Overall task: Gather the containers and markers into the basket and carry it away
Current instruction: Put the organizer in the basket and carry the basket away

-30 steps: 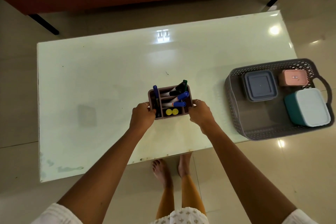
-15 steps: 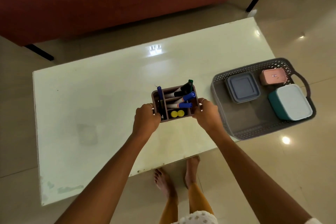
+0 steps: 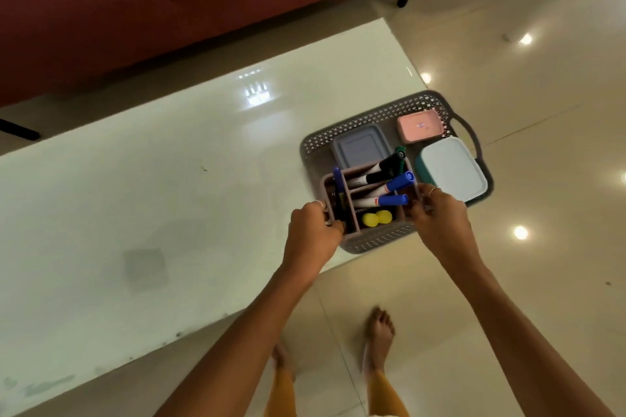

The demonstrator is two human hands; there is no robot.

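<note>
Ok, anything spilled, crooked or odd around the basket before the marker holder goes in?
Nothing spilled. One oddity: the grey perforated plastic basket overhangs the white glossy table at its corner. The markers lean loosely in the pink divided marker holder, held over the basket by the left hand and right hand.

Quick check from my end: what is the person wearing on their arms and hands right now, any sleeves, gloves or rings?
No gloves. Both forearms are bare up to the bottom edge of the picture, with no sleeves showing. The left hand wears a thin ring on one finger, and the right hand wears a thin ring too. No watch or bracelet shows on either wrist.
</note>
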